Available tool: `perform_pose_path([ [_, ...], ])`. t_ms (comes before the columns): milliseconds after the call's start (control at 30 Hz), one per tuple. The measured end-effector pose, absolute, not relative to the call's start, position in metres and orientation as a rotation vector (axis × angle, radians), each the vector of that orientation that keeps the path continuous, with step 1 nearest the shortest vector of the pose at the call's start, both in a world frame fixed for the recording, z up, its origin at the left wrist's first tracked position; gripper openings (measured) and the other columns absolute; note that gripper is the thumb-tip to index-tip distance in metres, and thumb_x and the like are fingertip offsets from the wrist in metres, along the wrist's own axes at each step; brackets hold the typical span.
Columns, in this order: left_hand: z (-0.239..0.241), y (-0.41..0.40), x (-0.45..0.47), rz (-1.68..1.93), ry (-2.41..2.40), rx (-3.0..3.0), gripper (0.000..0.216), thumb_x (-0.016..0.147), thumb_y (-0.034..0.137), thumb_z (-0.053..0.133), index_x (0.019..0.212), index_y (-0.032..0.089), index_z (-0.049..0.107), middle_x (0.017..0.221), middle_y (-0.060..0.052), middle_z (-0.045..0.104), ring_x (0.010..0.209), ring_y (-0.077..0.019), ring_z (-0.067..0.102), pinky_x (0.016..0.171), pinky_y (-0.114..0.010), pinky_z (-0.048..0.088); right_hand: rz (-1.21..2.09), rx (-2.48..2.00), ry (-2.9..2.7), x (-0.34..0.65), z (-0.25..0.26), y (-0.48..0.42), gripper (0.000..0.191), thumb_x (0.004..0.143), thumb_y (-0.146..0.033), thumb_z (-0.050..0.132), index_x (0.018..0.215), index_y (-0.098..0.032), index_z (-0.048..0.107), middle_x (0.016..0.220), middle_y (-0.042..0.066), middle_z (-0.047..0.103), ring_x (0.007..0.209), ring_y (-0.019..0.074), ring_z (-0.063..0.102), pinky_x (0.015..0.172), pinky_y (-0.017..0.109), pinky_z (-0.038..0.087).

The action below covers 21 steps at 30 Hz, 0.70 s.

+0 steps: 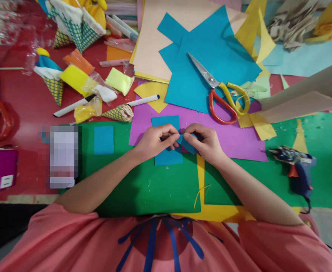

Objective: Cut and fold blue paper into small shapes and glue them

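Note:
Between my two hands is a small blue piece of craft sheet [189, 145], folded or bent at its upper edge. The fingertips of my left hand [159, 139] pinch its left end. My right hand [204, 141] grips it from the other side, thumb on top. Beneath my left hand lies a blue rectangle [168, 158], partly covered by the fingers. Farther left, a blue square [104, 140] rests flat on the green sheet [149, 189]. Scissors [211, 81] with one red and one yellow handle lie beyond my right hand, blades parted, on a large blue sheet [200, 41].
A glue gun [302, 172] lies at the right. Near the left stand a blurred-out phone-like object [63, 156] and a purple box [0, 170]. Markers [143, 100], clay packets [75, 79] and patterned cones [81, 32] crowd the back left. A rolled beige sheet [304, 90] extends from the right.

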<state>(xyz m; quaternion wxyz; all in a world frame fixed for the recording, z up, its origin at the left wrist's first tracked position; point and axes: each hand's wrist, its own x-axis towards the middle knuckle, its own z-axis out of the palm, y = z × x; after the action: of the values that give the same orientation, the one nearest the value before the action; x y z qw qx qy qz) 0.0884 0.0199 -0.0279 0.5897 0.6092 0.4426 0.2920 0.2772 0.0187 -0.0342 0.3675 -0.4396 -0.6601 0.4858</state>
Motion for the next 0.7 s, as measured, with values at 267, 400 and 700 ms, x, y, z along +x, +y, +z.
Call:
perform_pose_path([
  [267, -0.0311, 0.0197, 0.0881, 0.722, 1.052, 1.336, 0.027, 0.09, 0.043, 0.052, 0.089, 0.016, 0.056, 0.07, -0.002, 0.072, 0.058, -0.0096, 0.068, 0.054, -0.017, 0.053, 1.196, -1.164, -1.51, 0.2761, -0.0347, 0.0202, 0.013, 0.085, -0.029, 0.059, 0.08, -0.018, 0.06, 0.074, -0.001, 0.06, 0.068, 0.0109, 0.054, 0.063, 0.024, 0.043],
  [400, -0.0321, 0.0193, 0.0883, 0.715, 1.017, 1.353, 0.023, 0.089, 0.039, 0.055, 0.087, 0.016, 0.055, 0.07, 0.0, 0.069, 0.062, -0.0097, 0.069, 0.056, -0.017, 0.054, 1.168, -1.153, -1.528, 0.2771, -0.0351, 0.0206, 0.012, 0.085, -0.029, 0.06, 0.078, -0.018, 0.061, 0.074, 0.0, 0.063, 0.071, 0.0124, 0.057, 0.067, 0.026, 0.046],
  [700, -0.0288, 0.0196, 0.0866, 0.651, 1.058, 1.53, 0.023, 0.089, 0.038, 0.054, 0.083, 0.016, 0.057, 0.072, 0.002, 0.063, 0.057, -0.0072, 0.066, 0.054, -0.015, 0.052, 1.216, -1.12, -1.678, 0.2754, -0.0338, 0.0181, 0.015, 0.086, -0.029, 0.061, 0.077, -0.018, 0.065, 0.073, 0.001, 0.066, 0.067, 0.0117, 0.058, 0.064, 0.025, 0.046],
])
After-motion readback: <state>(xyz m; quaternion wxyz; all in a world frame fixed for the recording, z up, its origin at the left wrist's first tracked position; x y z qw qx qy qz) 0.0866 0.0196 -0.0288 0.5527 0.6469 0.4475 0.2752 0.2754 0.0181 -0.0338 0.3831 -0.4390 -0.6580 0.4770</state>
